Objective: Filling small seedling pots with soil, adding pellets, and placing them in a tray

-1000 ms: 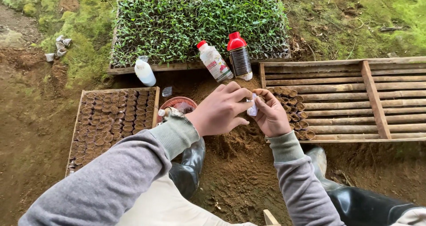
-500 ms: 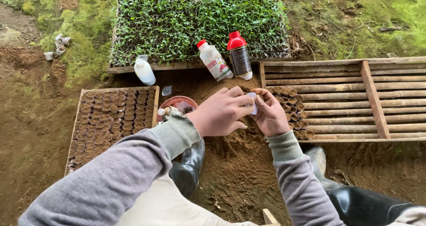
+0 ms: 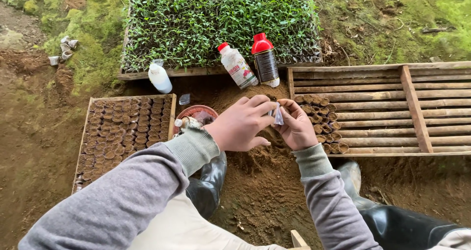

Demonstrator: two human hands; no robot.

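Both my hands meet over a mound of loose soil (image 3: 255,161). My left hand (image 3: 240,125) and my right hand (image 3: 296,127) together pinch a small clear plastic sleeve (image 3: 277,115) between their fingertips. Just right of my right hand, a few rows of small soil-filled pots (image 3: 324,122) stand at the left end of a wooden slatted tray (image 3: 382,110). My grey sleeves and black rubber boots (image 3: 208,181) fill the lower part of the view.
A wooden tray of filled soil pots (image 3: 122,132) lies at the left. A red bowl (image 3: 194,115) sits beside it. A tray of green seedlings (image 3: 216,24) lies at the back, with a white bottle (image 3: 159,77) and two red-capped bottles (image 3: 265,58) before it.
My hands have stayed almost in place over the soil; the fingers have shifted slightly around the clear sleeve.
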